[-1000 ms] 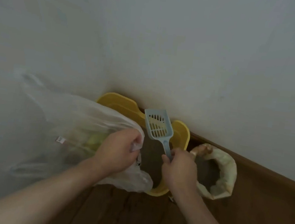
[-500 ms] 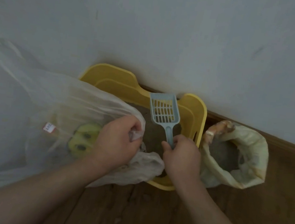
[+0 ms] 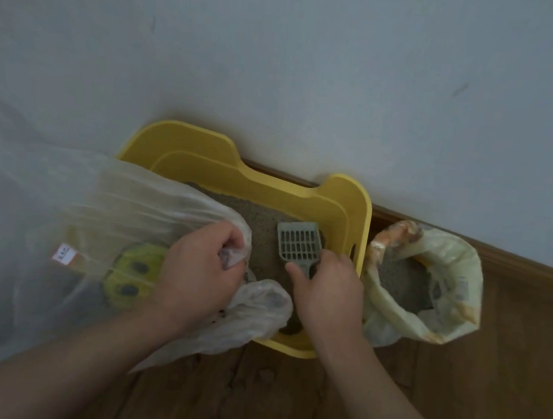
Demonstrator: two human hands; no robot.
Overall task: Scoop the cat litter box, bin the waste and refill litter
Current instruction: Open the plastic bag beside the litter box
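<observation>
A yellow litter box (image 3: 354, 211) with grey litter stands against the wall. My right hand (image 3: 329, 291) grips the handle of a pale slotted scoop (image 3: 299, 243), whose head lies low over the litter, empty. My left hand (image 3: 198, 276) is closed on the rim of a clear plastic waste bag (image 3: 96, 209), which drapes over the box's left side. Inside the bag shows a yellow-green item (image 3: 133, 272) and a small label. An open cream litter bag (image 3: 432, 285) with grey litter sits right of the box.
The pale wall (image 3: 318, 76) and a brown skirting board run behind the box. A dark wooden floor (image 3: 453, 401) spreads in front and to the right, with a few litter crumbs near the box's front edge.
The scoop has come down from an upright, raised pose to lie over the litter. The view has tilted down and closer. My left hand keeps hold of the bag.
</observation>
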